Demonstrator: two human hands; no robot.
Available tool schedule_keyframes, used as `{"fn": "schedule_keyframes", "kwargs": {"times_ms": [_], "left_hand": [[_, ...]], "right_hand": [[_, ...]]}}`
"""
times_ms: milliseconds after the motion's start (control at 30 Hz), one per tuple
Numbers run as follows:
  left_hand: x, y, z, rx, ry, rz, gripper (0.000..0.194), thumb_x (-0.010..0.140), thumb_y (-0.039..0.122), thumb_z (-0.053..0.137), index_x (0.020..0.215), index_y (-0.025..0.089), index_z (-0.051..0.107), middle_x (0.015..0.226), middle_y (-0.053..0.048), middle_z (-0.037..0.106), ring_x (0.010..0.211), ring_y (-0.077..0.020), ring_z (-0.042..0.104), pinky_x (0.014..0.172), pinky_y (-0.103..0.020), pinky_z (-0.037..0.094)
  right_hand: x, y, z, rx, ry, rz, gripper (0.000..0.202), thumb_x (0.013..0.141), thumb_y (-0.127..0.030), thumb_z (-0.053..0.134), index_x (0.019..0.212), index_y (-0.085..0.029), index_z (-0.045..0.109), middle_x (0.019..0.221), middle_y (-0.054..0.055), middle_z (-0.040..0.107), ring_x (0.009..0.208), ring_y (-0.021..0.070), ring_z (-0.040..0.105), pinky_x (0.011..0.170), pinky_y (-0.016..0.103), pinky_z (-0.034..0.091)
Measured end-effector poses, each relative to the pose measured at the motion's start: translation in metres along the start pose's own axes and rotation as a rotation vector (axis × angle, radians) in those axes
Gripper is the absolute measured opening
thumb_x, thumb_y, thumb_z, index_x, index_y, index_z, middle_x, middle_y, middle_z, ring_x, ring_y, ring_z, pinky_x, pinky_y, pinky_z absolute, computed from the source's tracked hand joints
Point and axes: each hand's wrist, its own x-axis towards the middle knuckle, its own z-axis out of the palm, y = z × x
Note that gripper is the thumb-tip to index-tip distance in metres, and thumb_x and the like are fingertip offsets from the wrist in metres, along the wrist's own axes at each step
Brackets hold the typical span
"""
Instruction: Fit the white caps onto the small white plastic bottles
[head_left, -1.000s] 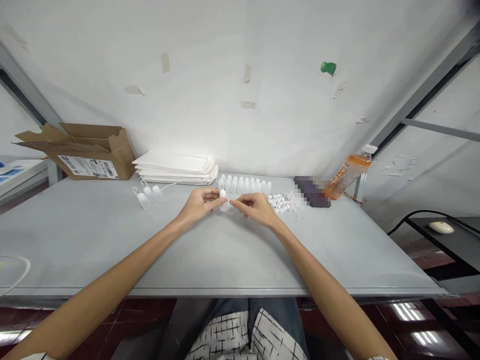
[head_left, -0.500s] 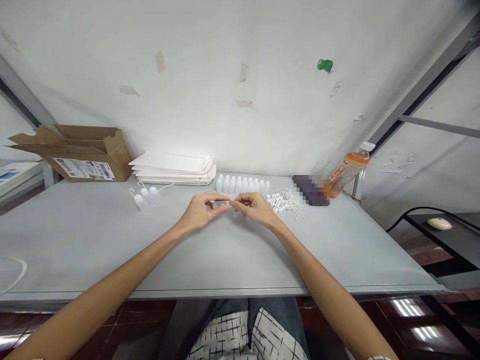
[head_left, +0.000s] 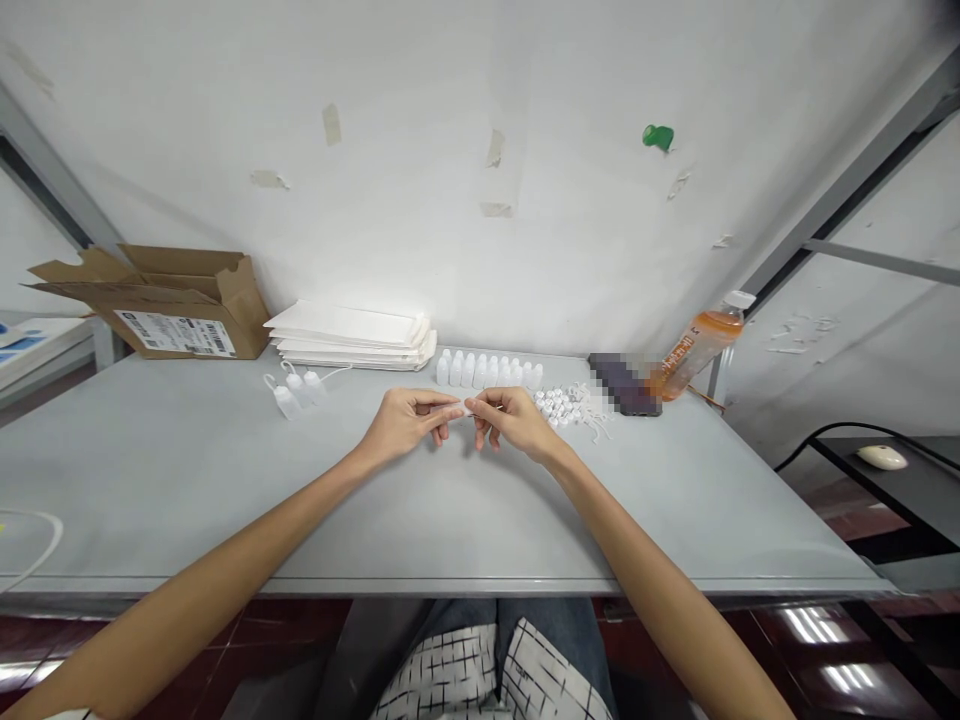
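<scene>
My left hand (head_left: 405, 422) is closed around a small translucent white dropper bottle (head_left: 448, 407), mostly hidden by the fingers. Fingertip to fingertip with it, my right hand (head_left: 514, 418) pinches at the bottle's right end; whether a small cap sits in that pinch is hidden. Behind the hands stand several white dropper bottles (head_left: 480, 371) in rows. To the right of my right hand lies a heap of small white caps (head_left: 555, 406), with thin curled white strips (head_left: 598, 415) beside it. On the left, a few bottles (head_left: 287, 402) with looped white straps lie together.
A stack of white paper sheets or envelopes (head_left: 349, 335) lies against the wall, next to an open cardboard box (head_left: 187, 320). At the right are a dark, blurred-out phone (head_left: 616, 380) and a leaning bottle of orange drink (head_left: 694, 350). The grey table's front edge (head_left: 480, 585) runs before my lap.
The lower fingers of both hands have uncurled and now hang below the pinch. The bottle between the fingers shows less than before. The view has shifted slightly.
</scene>
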Motion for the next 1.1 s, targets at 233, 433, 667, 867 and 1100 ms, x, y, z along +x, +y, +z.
{"fn": "schedule_keyframes", "kwargs": {"times_ms": [233, 433, 667, 867, 1100], "left_hand": [[0.007, -0.003, -0.008, -0.091, -0.062, -0.087, 0.039, 0.076, 0.048, 0.071, 0.081, 0.010, 0.073, 0.050, -0.003, 0.062, 0.039, -0.0134, 0.055, 0.043, -0.028, 0.049], [0.010, -0.002, -0.012, -0.187, -0.148, -0.168, 0.040, 0.076, 0.049, 0.071, 0.073, 0.010, 0.071, 0.057, -0.006, 0.065, 0.040, -0.0114, 0.054, 0.037, -0.024, 0.046], [0.014, -0.007, -0.017, -0.231, -0.206, -0.362, 0.048, 0.077, 0.056, 0.067, 0.064, 0.010, 0.065, 0.052, -0.003, 0.058, 0.032, -0.0074, 0.044, 0.027, -0.020, 0.035], [0.013, -0.010, -0.010, -0.117, -0.113, -0.285, 0.050, 0.080, 0.063, 0.058, 0.074, 0.014, 0.061, 0.048, 0.001, 0.053, 0.030, -0.0093, 0.043, 0.026, -0.021, 0.031], [0.009, -0.007, -0.009, 0.428, -0.080, 0.149, 0.044, 0.087, 0.055, 0.052, 0.105, 0.018, 0.066, 0.088, -0.006, 0.069, 0.064, -0.0148, 0.061, 0.056, -0.025, 0.046]], "right_hand": [[0.002, 0.002, 0.003, 0.014, 0.044, -0.077, 0.039, 0.074, -0.051, 0.070, 0.084, -0.013, 0.063, 0.081, 0.005, 0.062, 0.068, 0.0184, 0.069, 0.044, 0.021, 0.047], [0.003, 0.000, 0.000, -0.059, 0.068, -0.129, 0.032, 0.076, -0.044, 0.068, 0.087, -0.013, 0.067, 0.079, 0.006, 0.065, 0.071, 0.0176, 0.066, 0.048, 0.023, 0.048], [0.004, 0.006, 0.005, -0.098, 0.064, -0.246, 0.032, 0.077, -0.046, 0.067, 0.088, -0.016, 0.073, 0.086, 0.007, 0.065, 0.072, 0.0174, 0.065, 0.054, 0.028, 0.056], [0.007, 0.015, 0.009, -0.221, 0.081, -0.284, 0.028, 0.081, -0.043, 0.064, 0.089, -0.017, 0.072, 0.079, 0.005, 0.067, 0.069, 0.0170, 0.066, 0.060, 0.029, 0.058], [0.004, 0.011, 0.004, -0.019, 0.102, -0.158, 0.036, 0.080, -0.048, 0.065, 0.088, -0.013, 0.065, 0.078, 0.007, 0.068, 0.072, 0.0210, 0.071, 0.061, 0.030, 0.059]]}}
